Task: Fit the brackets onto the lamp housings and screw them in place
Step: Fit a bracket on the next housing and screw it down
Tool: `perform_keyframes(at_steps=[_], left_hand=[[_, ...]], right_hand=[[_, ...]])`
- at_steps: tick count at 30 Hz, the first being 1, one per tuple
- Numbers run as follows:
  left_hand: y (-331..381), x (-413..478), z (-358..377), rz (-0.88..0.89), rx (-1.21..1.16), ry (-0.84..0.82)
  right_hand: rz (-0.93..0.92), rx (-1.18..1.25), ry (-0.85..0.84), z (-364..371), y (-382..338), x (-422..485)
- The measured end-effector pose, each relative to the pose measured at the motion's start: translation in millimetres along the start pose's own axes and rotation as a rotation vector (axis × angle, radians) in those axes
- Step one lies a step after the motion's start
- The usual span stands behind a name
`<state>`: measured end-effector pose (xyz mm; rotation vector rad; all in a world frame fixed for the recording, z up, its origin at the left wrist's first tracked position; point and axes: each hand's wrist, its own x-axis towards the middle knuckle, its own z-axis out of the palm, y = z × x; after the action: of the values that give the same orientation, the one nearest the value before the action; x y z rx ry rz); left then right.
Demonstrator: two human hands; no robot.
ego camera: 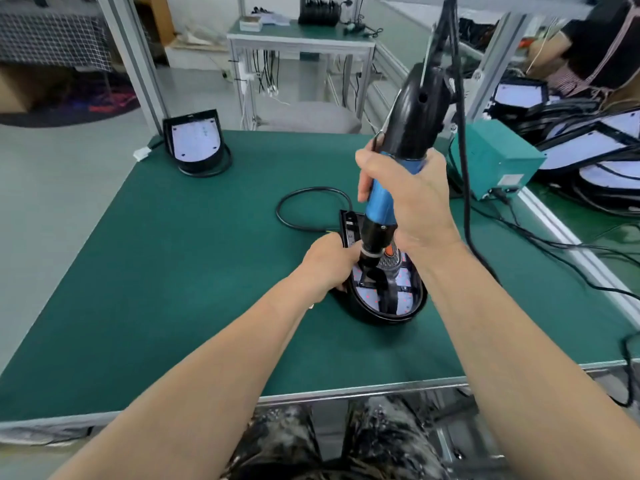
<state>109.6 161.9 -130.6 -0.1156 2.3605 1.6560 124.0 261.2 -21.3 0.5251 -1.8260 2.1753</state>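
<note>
Right hand (405, 199): fingers wrapped round the blue-and-black corded electric screwdriver (415, 112). Its tip sits just past our left fingertips, on the black bracket (385, 292) inside the black rounded lamp housing (381, 316). Left hand (329, 265): fingers curled over the housing's rim, bracing it. Screw hidden. We'd hold the driver square, press lightly, and brace against twist.

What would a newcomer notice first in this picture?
The right hand grips a blue and black electric screwdriver at the centre, its tip down in a black lamp housing that the left hand holds on the green table. A second lamp housing stands at the table's far left corner.
</note>
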Motion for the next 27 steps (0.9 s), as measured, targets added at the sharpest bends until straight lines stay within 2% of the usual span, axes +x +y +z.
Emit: perform_keyframes(at_steps=[3,6,10,14,18,21,23,25,27], left_hand=[[1.1,-1.7,-2.0,0.010,0.004,0.009],[-1.0,-8.2,-2.5,0.022,-0.058,0.023],[-4.5,-15.0,-2.5,-0.053,-0.071,0.041],[2.1,-23.2,-8.8,-0.099,-0.029,0.025],[16.6,-28.7,-18.0,-0.066,0.249,0.156],[31.9,-28.7,-17.4,0.078,0.593,0.361],[49.5,-18.3,-15.2,0.312,0.636,0.459],[70.8,6.5,-7.7,0.516,0.683,0.423],[92.4,37.3,7.7,0.550,0.753,0.232]], right_hand=[[-0.089,0.076,-0.060,-0.2,-17.8,6.4],[-0.167,0.225,0.024,-20.0,-46.9,27.4],[-0.019,0.500,0.290,-79.8,-56.6,46.1],[0.167,0.650,0.507,-144.8,-20.0,37.6],[0.270,0.940,0.578,-195.4,36.9,14.1],[0.302,1.006,0.620,-218.5,68.4,1.6],[0.308,1.017,0.616,-226.4,80.7,-1.0],[0.315,1.015,0.600,-229.2,87.3,0.9],[0.327,1.015,0.583,-229.1,89.8,3.0]])
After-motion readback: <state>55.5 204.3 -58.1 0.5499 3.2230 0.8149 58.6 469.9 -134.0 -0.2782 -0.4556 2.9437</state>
